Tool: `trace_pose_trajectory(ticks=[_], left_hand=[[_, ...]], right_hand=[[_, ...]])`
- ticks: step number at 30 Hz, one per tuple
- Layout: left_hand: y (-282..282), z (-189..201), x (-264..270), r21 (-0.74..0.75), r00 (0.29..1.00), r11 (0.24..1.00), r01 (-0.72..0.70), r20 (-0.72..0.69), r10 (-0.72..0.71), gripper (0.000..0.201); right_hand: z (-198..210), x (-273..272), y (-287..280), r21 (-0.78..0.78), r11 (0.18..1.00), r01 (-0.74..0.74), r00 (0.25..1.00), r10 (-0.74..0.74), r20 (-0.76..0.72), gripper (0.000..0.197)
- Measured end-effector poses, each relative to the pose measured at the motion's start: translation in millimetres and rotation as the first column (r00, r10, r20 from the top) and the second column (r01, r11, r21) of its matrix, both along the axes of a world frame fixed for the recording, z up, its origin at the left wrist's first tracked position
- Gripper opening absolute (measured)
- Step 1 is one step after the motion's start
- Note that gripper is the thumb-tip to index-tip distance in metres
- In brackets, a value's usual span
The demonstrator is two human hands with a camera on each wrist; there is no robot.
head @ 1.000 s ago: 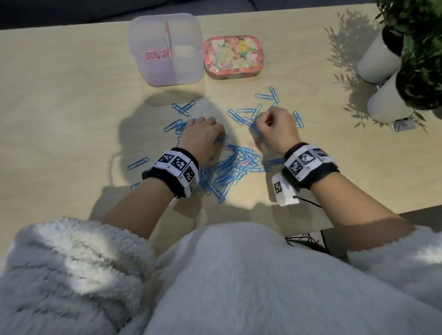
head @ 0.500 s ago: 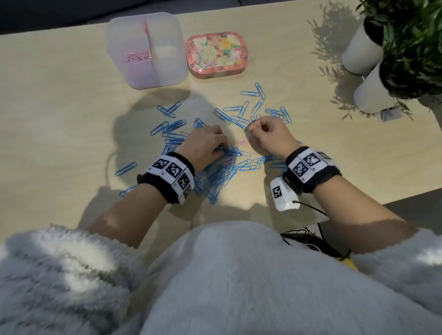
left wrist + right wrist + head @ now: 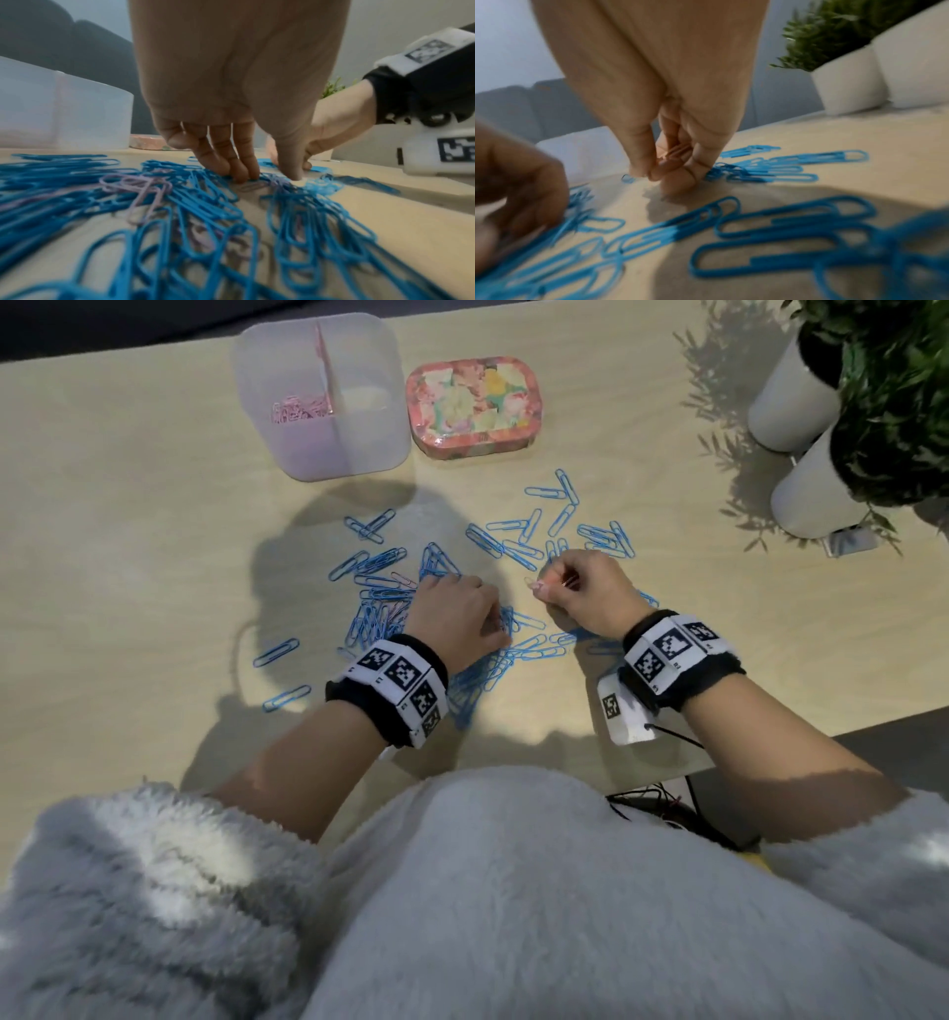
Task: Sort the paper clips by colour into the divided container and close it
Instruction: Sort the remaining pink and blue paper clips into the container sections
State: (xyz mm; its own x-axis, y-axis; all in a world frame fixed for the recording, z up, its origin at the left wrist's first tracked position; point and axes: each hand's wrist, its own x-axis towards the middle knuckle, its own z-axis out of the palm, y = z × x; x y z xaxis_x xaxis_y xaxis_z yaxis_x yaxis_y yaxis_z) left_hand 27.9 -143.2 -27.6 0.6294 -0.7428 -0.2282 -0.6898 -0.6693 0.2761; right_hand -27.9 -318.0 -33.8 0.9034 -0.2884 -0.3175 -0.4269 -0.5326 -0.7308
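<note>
Blue paper clips (image 3: 518,546) lie scattered on the wooden table, with a few pink clips (image 3: 138,184) mixed into the pile. My left hand (image 3: 457,608) rests on the pile, its fingertips (image 3: 244,172) and thumb pressing down on the clips. Just to the right, my right hand (image 3: 542,588) is curled and pinches pink paper clips (image 3: 677,152) between thumb and fingers, just above the table. The translucent divided container (image 3: 359,428) stands open at the back. Its left compartment holds pink clips (image 3: 300,410). The right compartment looks bare.
A floral lid (image 3: 475,405) lies to the right of the container. Two white plant pots (image 3: 793,397) stand at the far right. A small white tagged block (image 3: 624,716) sits by my right wrist, near the table's front edge (image 3: 873,729).
My right hand has lifted slightly off the pile with pink clips pinched in it. My left hand has stayed on the pile, spreading clips. The head view has shifted.
</note>
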Motion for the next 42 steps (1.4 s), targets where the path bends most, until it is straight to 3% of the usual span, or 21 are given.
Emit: trace_pose_trajectory(ticks=[4, 7, 9, 11, 12, 13, 15, 17, 20, 22, 24, 25, 26, 27, 31, 33, 35, 38, 42], left_hand=[[-4.2, -3.3, -0.7, -0.035, 0.992, 0.999, -0.007, -0.125, 0.003, 0.025], [1.1, -1.1, 6.1, -0.162, 0.934, 0.974, -0.159, -0.343, 0.096, 0.012], [6.2, 1.6, 13.5, -0.228, 0.886, 0.935, -0.272, -0.439, 0.151, 0.010], [10.7, 6.4, 20.4, -0.297, 0.811, 0.865, -0.404, -0.554, 0.189, 0.012], [13.6, 9.8, 22.8, -0.317, 0.737, 0.811, -0.491, -0.648, 0.192, 0.014], [16.2, 12.6, 24.9, -0.314, 0.636, 0.746, -0.588, -0.749, 0.185, 0.017], [22.9, 13.4, 31.0, -0.257, 0.466, 0.650, -0.715, -0.869, 0.169, 0.020], [29.0, 12.9, 34.8, -0.213, 0.394, 0.624, -0.752, -0.904, 0.167, 0.016], [33.7, 17.1, 34.6, -0.162, 0.320, 0.605, -0.779, -0.933, 0.163, 0.015], [34.2, 21.1, 33.4, -0.073, 0.220, 0.583, -0.809, -0.958, 0.185, 0.021], [33.5, 25.9, 31.7, 0.058, 0.071, 0.552, -0.832, -0.975, 0.210, 0.026], [33.0, 26.2, 30.2, 0.094, 0.046, 0.556, -0.826, -0.971, 0.233, 0.029], [32.7, 25.5, 28.6, 0.095, 0.078, 0.574, -0.814, -0.960, 0.270, 0.033], [32.2, 23.2, 26.4, 0.064, 0.153, 0.597, -0.799, -0.940, 0.306, 0.036], [32.1, 12.0, 20.0, -0.155, 0.525, 0.718, -0.678, -0.786, 0.326, 0.041], [34.3, 9.8, 18.8, -0.181, 0.743, 0.833, -0.522, -0.577, 0.340, 0.030], [39.0, 10.1, 16.0, -0.109, 0.877, 0.915, -0.389, -0.350, 0.331, 0.024], [47.3, 7.6, 11.9, -0.029, 0.929, 0.957, -0.290, -0.250, 0.274, 0.022], [53.1, 5.7, 15.9, -0.076, 0.923, 0.938, -0.337, -0.220, 0.314, 0.020]], right_hand=[[7.0, -6.2, -3.5, 0.338, 0.904, 0.263, 0.963, -0.268, -0.033, 0.015], [17.8, -8.8, -5.8, 0.560, 0.704, 0.436, 0.893, -0.413, -0.176, 0.025], [24.6, -9.1, -7.8, 0.700, 0.527, 0.481, 0.870, -0.383, -0.309, 0.023], [29.8, -9.4, -5.3, 0.781, 0.427, 0.456, 0.888, -0.275, -0.368, 0.015], [29.5, -9.0, -1.5, 0.772, 0.449, 0.449, 0.893, -0.246, -0.376, 0.018], [27.7, -8.8, 4.2, 0.720, 0.542, 0.433, 0.901, -0.242, -0.359, 0.025], [20.8, -8.4, 20.0, 0.495, 0.817, 0.297, 0.952, -0.218, -0.213, 0.024], [11.7, -9.2, 34.7, 0.234, 0.970, 0.068, 0.997, -0.061, -0.036, 0.008], [2.6, -9.7, 51.7, -0.041, 0.982, -0.184, 0.983, 0.183, -0.021, 0.002], [4.5, -6.3, 60.5, -0.190, 0.955, -0.227, 0.974, 0.221, -0.051, 0.010], [5.5, -3.0, 65.2, -0.282, 0.928, -0.244, 0.969, 0.223, -0.105, 0.013], [5.4, -1.5, 66.9, -0.312, 0.915, -0.257, 0.965, 0.225, -0.135, 0.012], [5.9, -0.4, 68.3, -0.336, 0.902, -0.271, 0.961, 0.231, -0.154, 0.011], [5.8, 0.6, 68.9, -0.345, 0.896, -0.280, 0.957, 0.233, -0.171, 0.008], [2.5, -0.1, 61.9, -0.245, 0.922, -0.299, 0.939, 0.240, -0.245, 0.012], [2.2, -2.9, 51.1, -0.182, 0.954, -0.239, 0.955, 0.198, -0.220, 0.017], [4.9, -8.1, 35.3, -0.042, 0.996, -0.078, 0.990, 0.073, -0.123, 0.018], [14.5, -18.2, 8.0, 0.225, 0.954, 0.199, 0.980, -0.192, -0.054, 0.023], [24.6, -26.9, -9.1, 0.648, 0.672, 0.358, 0.918, -0.381, -0.112, 0.019]])
